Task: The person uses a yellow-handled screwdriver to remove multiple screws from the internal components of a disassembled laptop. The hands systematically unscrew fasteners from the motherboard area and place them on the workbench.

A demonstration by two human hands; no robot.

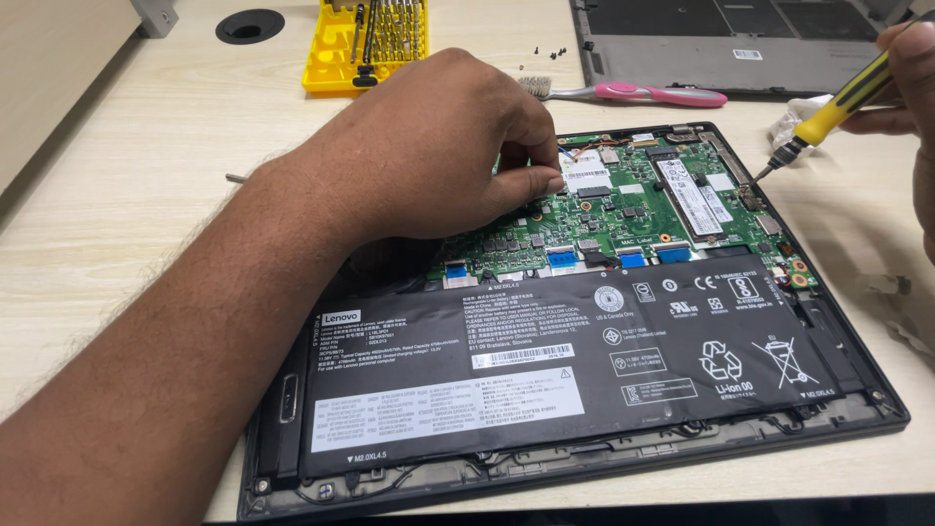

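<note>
While my left hand (443, 146) rests over the green circuit board (623, 209) of the opened laptop (575, 321), its fingers (531, 180) are pinched together on a small white-labelled card beside thin wires. My right hand (911, 88) is wrapped around the yellow-and-black screwdriver (828, 117), tip touching the board's right edge near the long memory module (693, 195). Below sits the big black battery (545, 365). Up on the worktop (127, 195): a yellow bit case (365, 44), a pink-handled brush (633, 93), loose screws (547, 51) and the removed bottom cover (721, 39).
</note>
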